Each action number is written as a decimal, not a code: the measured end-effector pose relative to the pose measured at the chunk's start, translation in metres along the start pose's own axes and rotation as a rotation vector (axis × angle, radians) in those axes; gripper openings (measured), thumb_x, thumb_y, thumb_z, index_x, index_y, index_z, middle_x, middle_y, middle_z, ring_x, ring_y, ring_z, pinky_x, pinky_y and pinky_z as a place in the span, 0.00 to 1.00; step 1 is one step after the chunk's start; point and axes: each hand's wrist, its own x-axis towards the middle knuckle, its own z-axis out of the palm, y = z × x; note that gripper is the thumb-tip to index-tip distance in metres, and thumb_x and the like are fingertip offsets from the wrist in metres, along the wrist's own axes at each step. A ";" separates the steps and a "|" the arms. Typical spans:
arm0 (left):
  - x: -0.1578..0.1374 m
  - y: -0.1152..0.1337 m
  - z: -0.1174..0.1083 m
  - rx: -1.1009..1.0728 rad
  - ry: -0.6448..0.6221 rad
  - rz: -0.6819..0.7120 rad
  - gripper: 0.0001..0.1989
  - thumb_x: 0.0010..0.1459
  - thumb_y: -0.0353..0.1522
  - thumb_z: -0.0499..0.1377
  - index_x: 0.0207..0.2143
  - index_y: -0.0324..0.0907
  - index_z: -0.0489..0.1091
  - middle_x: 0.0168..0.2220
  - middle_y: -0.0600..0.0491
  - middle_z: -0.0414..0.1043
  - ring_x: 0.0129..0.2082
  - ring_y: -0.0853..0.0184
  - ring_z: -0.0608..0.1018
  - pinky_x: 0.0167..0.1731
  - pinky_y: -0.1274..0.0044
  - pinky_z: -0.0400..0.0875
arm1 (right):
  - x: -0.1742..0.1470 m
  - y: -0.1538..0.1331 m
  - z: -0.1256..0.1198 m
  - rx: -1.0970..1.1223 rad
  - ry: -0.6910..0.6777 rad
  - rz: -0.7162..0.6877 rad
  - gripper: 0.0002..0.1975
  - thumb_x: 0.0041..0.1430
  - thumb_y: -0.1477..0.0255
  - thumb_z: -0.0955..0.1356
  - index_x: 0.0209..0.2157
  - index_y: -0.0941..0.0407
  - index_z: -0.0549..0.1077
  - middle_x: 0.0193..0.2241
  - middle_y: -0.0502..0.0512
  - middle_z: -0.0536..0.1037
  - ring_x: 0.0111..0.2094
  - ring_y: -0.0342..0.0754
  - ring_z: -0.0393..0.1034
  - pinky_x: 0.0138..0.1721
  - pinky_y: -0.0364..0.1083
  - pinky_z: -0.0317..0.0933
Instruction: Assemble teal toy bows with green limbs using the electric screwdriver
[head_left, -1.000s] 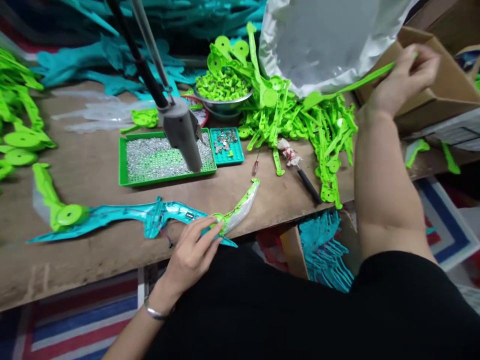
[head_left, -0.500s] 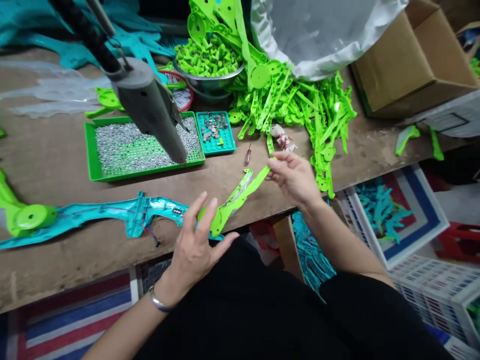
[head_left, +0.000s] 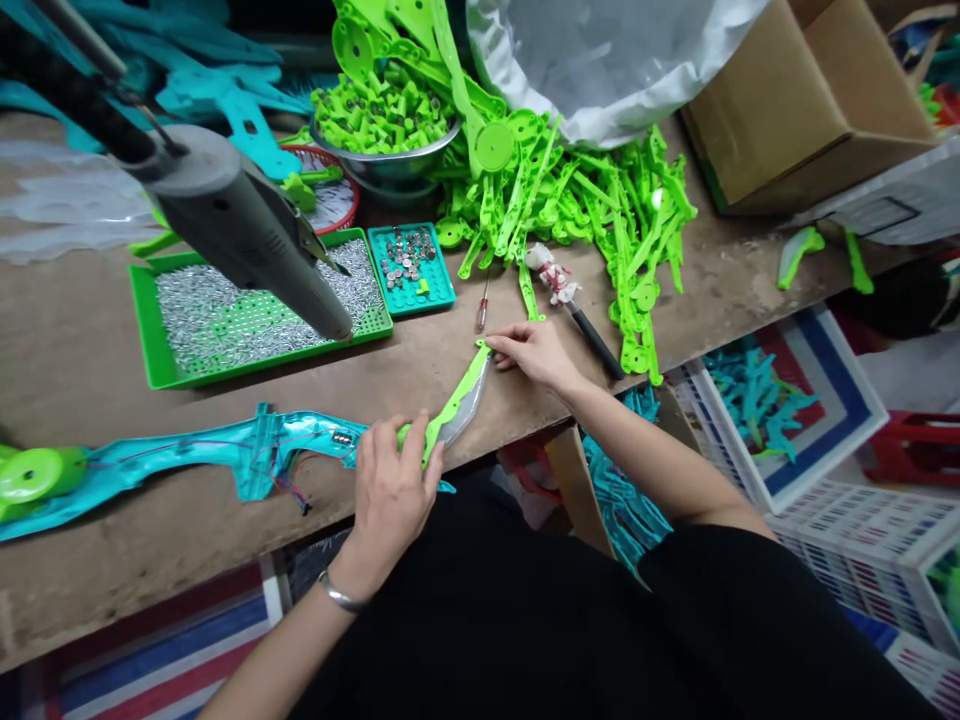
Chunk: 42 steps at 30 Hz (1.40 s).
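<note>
A curved green plastic limb piece (head_left: 456, 400) with a clear insert along its side lies slanted near the table's front edge. My left hand (head_left: 394, 485) is closed over its lower end, the fingers on top of it. With thumb and fingertips, my right hand (head_left: 534, 355) pinches its upper tip. A long turquoise plastic half-shell (head_left: 187, 440) with thin wires and small springs reaches left from beneath my left hand, where its end is hidden. At its far left sits a round green part (head_left: 41, 475). Just above my right hand lies a small screwdriver (head_left: 482, 312).
A grey power screwdriver (head_left: 255, 240) hangs over a green tray (head_left: 150, 350) of screws. Beside it are a turquoise tray (head_left: 446, 298) with small metal parts and a metal bowl (head_left: 397, 165). Green parts (head_left: 570, 200) lie piled behind; a black-handled tool (head_left: 596, 340) and cardboard box (head_left: 787, 150) are right.
My left hand has closed down onto the limb piece's lower end. My right hand has come down and left, the upper piece now lying together with the lower one. The black-handled tool has come into view.
</note>
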 end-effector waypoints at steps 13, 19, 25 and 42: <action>0.002 -0.003 0.001 0.025 -0.079 0.018 0.22 0.66 0.35 0.54 0.61 0.42 0.67 0.47 0.40 0.69 0.44 0.56 0.69 0.47 0.64 0.64 | 0.007 -0.009 -0.004 0.019 -0.051 0.070 0.07 0.45 0.81 0.77 0.27 0.61 0.79 0.24 0.52 0.80 0.24 0.37 0.73 0.25 0.35 0.72; 0.006 -0.006 -0.005 0.083 -0.184 0.152 0.25 0.67 0.38 0.53 0.64 0.41 0.62 0.58 0.42 0.70 0.50 0.53 0.71 0.49 0.62 0.61 | 0.016 -0.017 -0.006 -0.043 -0.098 0.132 0.11 0.40 0.80 0.80 0.23 0.62 0.76 0.21 0.51 0.78 0.22 0.39 0.73 0.23 0.36 0.72; 0.010 -0.014 -0.007 0.069 -0.261 0.244 0.27 0.69 0.35 0.49 0.68 0.41 0.55 0.66 0.47 0.61 0.60 0.53 0.70 0.50 0.61 0.62 | 0.018 -0.023 -0.005 -0.116 -0.120 0.169 0.13 0.40 0.79 0.80 0.23 0.61 0.74 0.20 0.51 0.77 0.21 0.39 0.73 0.23 0.36 0.72; 0.011 -0.022 -0.007 -0.018 -0.301 0.269 0.30 0.68 0.41 0.50 0.69 0.43 0.52 0.68 0.48 0.56 0.67 0.52 0.62 0.65 0.51 0.49 | 0.015 -0.023 0.001 -0.133 -0.073 0.164 0.11 0.44 0.82 0.78 0.24 0.61 0.72 0.19 0.50 0.76 0.20 0.39 0.72 0.21 0.37 0.70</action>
